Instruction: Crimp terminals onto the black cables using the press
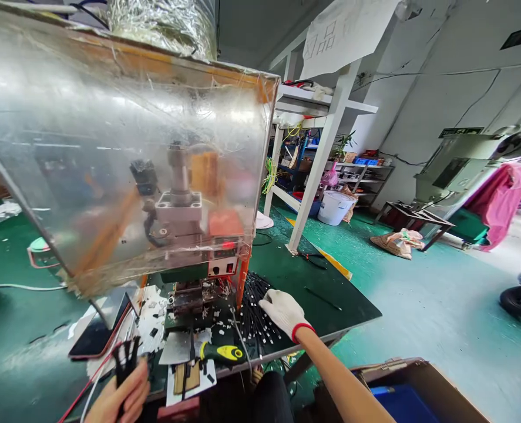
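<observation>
Green matting covers the counter [317, 282] and green paint coats the floor [401, 294], with a white bucket [335, 208] standing near metal shelving [366, 176] by the far wall. A pneumatic press [178, 200] sits on the counter behind a clear plastic shield [123, 106], a yellow-handled screwdriver [220, 352] lying in front of it. A loose heap of black wires [254, 311] with white ends spreads beside the press; the gloved right hand [282, 311] rests on it, its grip flat and unclosed. The bare left hand [121, 399] holds a small bundle of black wires [125, 361] in a closed grip. At lower right, an open cardboard box [392, 370] holds something blue [401, 405].
</observation>
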A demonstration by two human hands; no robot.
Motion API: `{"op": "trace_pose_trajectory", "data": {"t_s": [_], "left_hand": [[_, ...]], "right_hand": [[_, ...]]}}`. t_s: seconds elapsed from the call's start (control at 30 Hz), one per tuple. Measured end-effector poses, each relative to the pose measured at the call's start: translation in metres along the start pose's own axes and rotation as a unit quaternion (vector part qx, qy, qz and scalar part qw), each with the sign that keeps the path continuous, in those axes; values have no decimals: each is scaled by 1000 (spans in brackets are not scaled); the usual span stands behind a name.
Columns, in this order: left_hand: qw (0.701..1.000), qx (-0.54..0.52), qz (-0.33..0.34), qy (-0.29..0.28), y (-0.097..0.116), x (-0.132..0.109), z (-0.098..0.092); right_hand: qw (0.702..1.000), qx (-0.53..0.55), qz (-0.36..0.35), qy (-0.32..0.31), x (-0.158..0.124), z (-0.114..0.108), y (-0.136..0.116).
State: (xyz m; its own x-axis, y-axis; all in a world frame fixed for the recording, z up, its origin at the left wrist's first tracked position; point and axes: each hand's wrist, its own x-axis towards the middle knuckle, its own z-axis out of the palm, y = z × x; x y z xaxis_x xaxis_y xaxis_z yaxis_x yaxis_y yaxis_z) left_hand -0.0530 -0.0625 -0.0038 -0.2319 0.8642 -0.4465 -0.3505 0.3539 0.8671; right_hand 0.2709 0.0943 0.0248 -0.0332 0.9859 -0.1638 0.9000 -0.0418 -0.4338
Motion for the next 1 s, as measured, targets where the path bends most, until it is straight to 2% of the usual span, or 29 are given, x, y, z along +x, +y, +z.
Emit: {"op": "trace_pose_trajectory", "data": {"t_s": [0.07, 0.13, 0.2, 0.27, 0.37, 0.47, 0.53, 0.67, 0.73, 0.87, 1.0], "left_hand": [[999, 30, 24, -27, -4, 7, 29], [995, 71, 62, -25, -8, 15, 51], [991, 101, 86, -27, -11, 21, 64], [989, 108, 96, -33, -11, 23, 68], [992, 84, 80, -42, -7, 18, 62], [998, 35, 51, -22, 1, 6, 48], [999, 0, 41, 16, 7, -2, 40], [997, -34, 35, 58, 14, -13, 29], [997, -31, 40, 65, 13, -18, 25], [994, -16, 47, 94, 8, -30, 13], [992, -39, 26, 121, 4, -36, -2]], "right_hand": [[999, -46, 3, 5, 8, 10, -6], [999, -36, 6, 4, 15, 13, -11], [1000, -15, 5, 2, 19, 9, -10], [1000, 9, 3, 6, 18, 2, -7], [987, 158, 15, 5, 6, -8, -3], [937, 348, 18, -22, -20, -9, -9], [913, 402, -1, -71, -41, -1, -24], [887, 406, -29, -219, -73, 31, -70], [879, 401, -31, -256, -75, 51, -93], [870, 416, -5, -263, -57, 88, -119], [859, 451, -4, -241, -42, 104, -125]]}}
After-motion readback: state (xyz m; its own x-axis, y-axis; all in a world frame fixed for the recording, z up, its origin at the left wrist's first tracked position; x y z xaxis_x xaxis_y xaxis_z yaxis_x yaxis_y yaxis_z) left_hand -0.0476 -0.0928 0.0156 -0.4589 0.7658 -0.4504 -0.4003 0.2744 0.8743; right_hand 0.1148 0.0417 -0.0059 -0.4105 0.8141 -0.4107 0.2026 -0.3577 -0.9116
